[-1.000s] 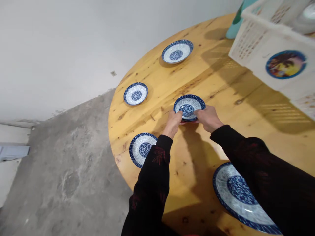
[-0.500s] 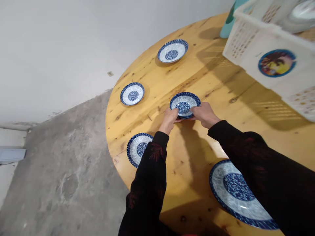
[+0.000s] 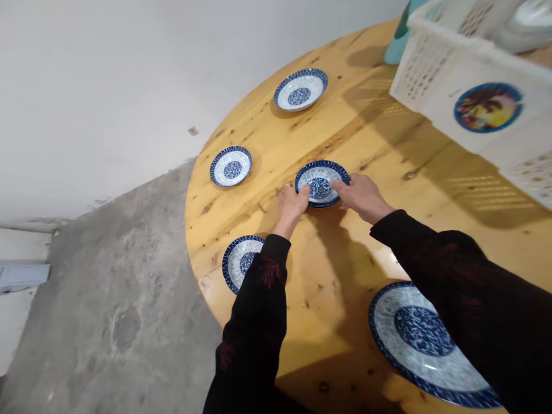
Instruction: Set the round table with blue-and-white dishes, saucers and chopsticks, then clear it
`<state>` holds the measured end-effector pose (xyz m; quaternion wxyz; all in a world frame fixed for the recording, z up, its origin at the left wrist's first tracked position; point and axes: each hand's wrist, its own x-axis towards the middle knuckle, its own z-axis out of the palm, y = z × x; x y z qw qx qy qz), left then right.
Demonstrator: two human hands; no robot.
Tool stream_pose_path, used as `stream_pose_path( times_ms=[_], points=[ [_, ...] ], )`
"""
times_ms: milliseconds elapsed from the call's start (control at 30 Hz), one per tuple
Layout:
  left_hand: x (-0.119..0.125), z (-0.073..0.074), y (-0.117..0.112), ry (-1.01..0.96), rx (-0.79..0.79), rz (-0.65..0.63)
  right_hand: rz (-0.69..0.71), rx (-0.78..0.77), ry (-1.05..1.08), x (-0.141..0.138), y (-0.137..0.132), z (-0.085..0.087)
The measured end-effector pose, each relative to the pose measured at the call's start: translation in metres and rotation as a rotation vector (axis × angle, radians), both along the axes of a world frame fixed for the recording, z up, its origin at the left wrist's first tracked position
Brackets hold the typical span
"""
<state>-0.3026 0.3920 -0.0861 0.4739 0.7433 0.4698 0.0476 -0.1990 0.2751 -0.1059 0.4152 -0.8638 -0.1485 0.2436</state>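
A small stack of blue-and-white plates (image 3: 321, 172) is at the middle of the wooden table, with lower rims showing beneath the top plate. My left hand (image 3: 292, 202) grips its left edge, the thumb over the rim. On the opposite edge my right hand (image 3: 362, 195) grips it too, thumb pressed on the top plate and fingers around the side. Whether the stack rests fully on the wood I cannot tell. My left forearm partly covers another blue-rimmed plate (image 3: 235, 261). Under my right forearm lies a large blue-and-white plate (image 3: 388, 322), partly hidden.
Along the far edge of the round table (image 3: 241, 218) sit a small plate (image 3: 232, 167) and a deeper plate (image 3: 301, 90). A white perforated basket (image 3: 435, 86) stands at the right, beside a turquoise object (image 3: 397, 46). Grey floor (image 3: 129, 299) lies left of the table.
My fingers have shifted from under the stack to its sides, and both hands have spread slightly outward. The stack has barely moved. The view has shifted a little.
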Motion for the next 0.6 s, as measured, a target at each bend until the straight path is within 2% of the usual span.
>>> stream_pose_path(
  times_ms=[67,133,267,400,500,600],
  points=[
    [-0.006,0.012,0.004,0.074,0.243,-0.042,-0.012,-0.111,-0.132,0.003,-0.008,0.011],
    [-0.009,0.022,0.008,0.150,0.359,-0.100,-0.002,-0.217,-0.261,0.005,-0.015,0.021],
    [-0.005,0.032,0.009,0.284,0.458,-0.225,0.052,-0.292,-0.334,0.004,-0.015,0.032],
    [0.003,0.042,0.004,0.344,0.528,-0.269,0.068,-0.319,-0.344,0.000,-0.007,0.045],
    [0.001,0.058,-0.004,0.299,0.552,-0.277,0.060,-0.278,-0.367,-0.004,-0.014,0.068],
    [-0.007,0.077,-0.020,0.128,0.625,-0.290,0.010,-0.226,-0.356,-0.006,-0.036,0.094]
  ],
)
